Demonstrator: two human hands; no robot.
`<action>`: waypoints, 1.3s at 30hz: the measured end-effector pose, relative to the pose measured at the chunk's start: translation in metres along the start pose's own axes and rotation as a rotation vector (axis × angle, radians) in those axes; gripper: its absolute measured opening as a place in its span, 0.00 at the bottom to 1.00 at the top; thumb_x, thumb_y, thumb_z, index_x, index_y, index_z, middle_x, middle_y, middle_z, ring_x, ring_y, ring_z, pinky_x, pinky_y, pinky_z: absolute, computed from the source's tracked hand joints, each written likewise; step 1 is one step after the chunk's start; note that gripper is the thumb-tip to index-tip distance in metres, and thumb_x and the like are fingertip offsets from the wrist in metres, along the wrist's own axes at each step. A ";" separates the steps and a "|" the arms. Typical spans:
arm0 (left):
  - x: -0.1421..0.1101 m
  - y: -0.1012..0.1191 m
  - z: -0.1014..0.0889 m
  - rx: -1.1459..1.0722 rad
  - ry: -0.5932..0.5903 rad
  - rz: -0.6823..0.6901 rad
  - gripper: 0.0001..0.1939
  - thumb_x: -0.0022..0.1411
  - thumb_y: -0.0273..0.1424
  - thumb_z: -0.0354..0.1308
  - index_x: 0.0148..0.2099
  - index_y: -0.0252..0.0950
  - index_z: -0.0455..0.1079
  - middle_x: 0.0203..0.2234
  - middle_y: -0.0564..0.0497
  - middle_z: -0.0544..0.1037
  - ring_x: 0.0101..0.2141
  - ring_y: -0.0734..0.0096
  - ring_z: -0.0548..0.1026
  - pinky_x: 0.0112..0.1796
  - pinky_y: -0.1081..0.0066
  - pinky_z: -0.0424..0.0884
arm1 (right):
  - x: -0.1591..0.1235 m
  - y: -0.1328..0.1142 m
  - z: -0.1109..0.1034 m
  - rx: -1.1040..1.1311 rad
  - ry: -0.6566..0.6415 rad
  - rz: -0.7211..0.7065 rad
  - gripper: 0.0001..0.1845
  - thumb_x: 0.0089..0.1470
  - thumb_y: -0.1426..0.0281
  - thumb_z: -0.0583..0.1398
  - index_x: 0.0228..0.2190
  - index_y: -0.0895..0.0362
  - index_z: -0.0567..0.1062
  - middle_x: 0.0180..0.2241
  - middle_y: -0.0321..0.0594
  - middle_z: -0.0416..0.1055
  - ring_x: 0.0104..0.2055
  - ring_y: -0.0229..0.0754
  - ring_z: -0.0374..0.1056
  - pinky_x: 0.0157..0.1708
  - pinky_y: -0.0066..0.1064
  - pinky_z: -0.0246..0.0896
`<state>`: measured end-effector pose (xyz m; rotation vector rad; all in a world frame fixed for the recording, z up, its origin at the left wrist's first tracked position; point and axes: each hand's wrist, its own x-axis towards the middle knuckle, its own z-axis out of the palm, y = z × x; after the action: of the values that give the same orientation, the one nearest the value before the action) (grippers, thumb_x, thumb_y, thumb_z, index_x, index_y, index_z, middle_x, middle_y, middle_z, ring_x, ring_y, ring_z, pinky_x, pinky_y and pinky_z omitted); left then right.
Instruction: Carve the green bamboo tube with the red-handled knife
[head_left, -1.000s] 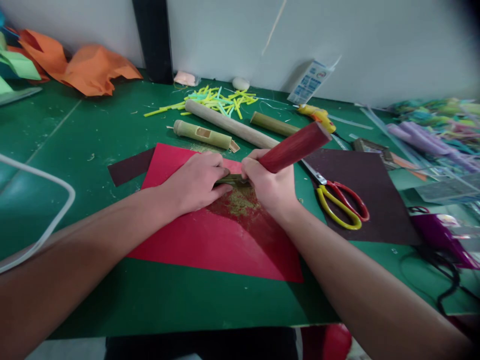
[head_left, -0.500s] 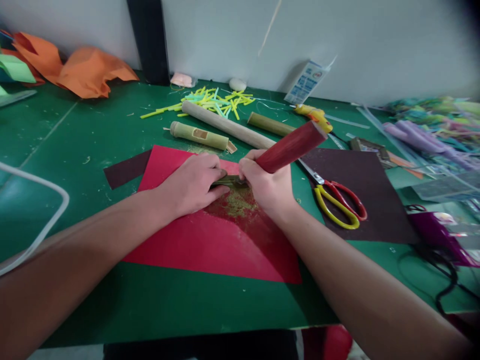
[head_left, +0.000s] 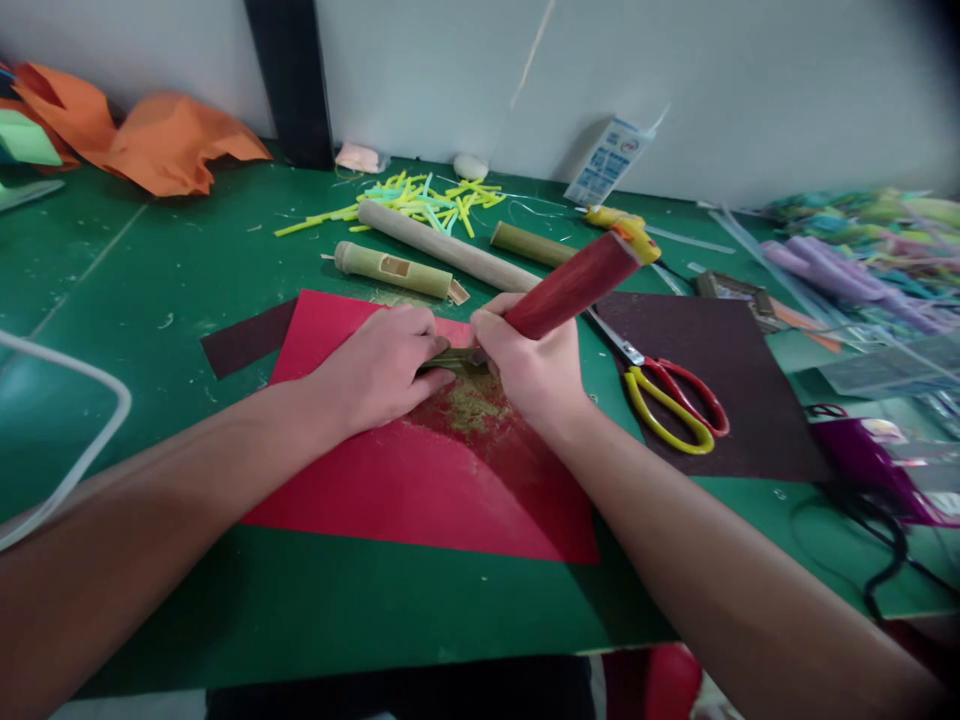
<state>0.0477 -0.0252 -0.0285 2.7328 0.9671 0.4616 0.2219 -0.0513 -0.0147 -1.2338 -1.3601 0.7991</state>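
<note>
My left hand [head_left: 382, 365] is closed on a green bamboo piece [head_left: 455, 358], pinning it low over a red sheet [head_left: 337, 495]. In my right hand [head_left: 538, 370] is a tool with a thick red wooden handle [head_left: 577, 285]. Its handle slants up to the right; the working end meets the bamboo near my right fingers and is mostly hidden, so its kind does not show. Greenish-brown dust [head_left: 474, 405] lies on the sheet just below. Behind my hands rests a bamboo tube [head_left: 394, 270] with a rectangular window cut in it.
Scissors [head_left: 675, 405] with yellow and red handles lie on dark paper [head_left: 757, 400] at right. Farther back are a pale wooden rod [head_left: 450, 245], another bamboo length [head_left: 536, 243], a yellow glue gun [head_left: 622, 228] and cut yellow strips [head_left: 405, 195]. A white cable [head_left: 112, 385] arches at left.
The whole view shifts slightly left. Both hands stay at the bamboo, and the red handle dips a little toward the right.
</note>
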 end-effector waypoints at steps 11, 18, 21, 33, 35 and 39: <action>-0.002 -0.001 0.000 -0.058 0.026 0.012 0.14 0.69 0.35 0.55 0.44 0.30 0.77 0.37 0.43 0.74 0.40 0.58 0.71 0.43 0.58 0.69 | -0.001 -0.001 -0.002 0.007 -0.010 0.006 0.12 0.46 0.73 0.58 0.15 0.54 0.65 0.16 0.29 0.57 0.20 0.31 0.52 0.21 0.29 0.49; -0.001 0.003 -0.002 -0.037 -0.015 -0.027 0.15 0.68 0.35 0.56 0.46 0.28 0.78 0.38 0.42 0.74 0.41 0.56 0.71 0.44 0.56 0.68 | 0.000 -0.003 -0.003 -0.062 -0.053 -0.018 0.13 0.44 0.75 0.57 0.12 0.55 0.64 0.14 0.29 0.55 0.19 0.31 0.51 0.20 0.29 0.44; 0.000 0.003 -0.003 -0.024 -0.025 -0.029 0.15 0.68 0.36 0.57 0.46 0.28 0.78 0.38 0.42 0.74 0.41 0.55 0.71 0.44 0.56 0.68 | 0.001 -0.003 -0.003 -0.077 -0.062 -0.017 0.13 0.45 0.75 0.57 0.13 0.55 0.64 0.14 0.29 0.57 0.20 0.32 0.52 0.20 0.29 0.45; -0.003 0.003 0.000 -0.057 0.019 -0.010 0.13 0.68 0.34 0.56 0.45 0.29 0.77 0.38 0.42 0.74 0.42 0.56 0.72 0.45 0.56 0.69 | 0.000 -0.001 -0.001 -0.003 0.021 0.012 0.13 0.50 0.68 0.61 0.18 0.55 0.68 0.16 0.29 0.61 0.20 0.32 0.55 0.21 0.29 0.51; -0.003 0.004 -0.001 -0.064 0.012 -0.015 0.13 0.68 0.34 0.56 0.44 0.29 0.77 0.39 0.42 0.74 0.42 0.56 0.72 0.45 0.57 0.70 | 0.000 -0.003 -0.001 -0.012 0.014 0.042 0.13 0.48 0.71 0.60 0.16 0.54 0.65 0.16 0.29 0.59 0.19 0.31 0.53 0.20 0.29 0.50; -0.004 0.003 0.000 -0.063 0.012 -0.007 0.13 0.69 0.35 0.56 0.44 0.29 0.76 0.39 0.42 0.74 0.42 0.57 0.72 0.45 0.57 0.69 | 0.000 -0.006 -0.002 -0.026 -0.025 0.055 0.13 0.44 0.73 0.58 0.14 0.54 0.61 0.15 0.28 0.55 0.19 0.31 0.50 0.20 0.29 0.46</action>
<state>0.0467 -0.0298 -0.0283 2.6729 0.9475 0.4991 0.2224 -0.0528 -0.0089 -1.2897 -1.3653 0.8401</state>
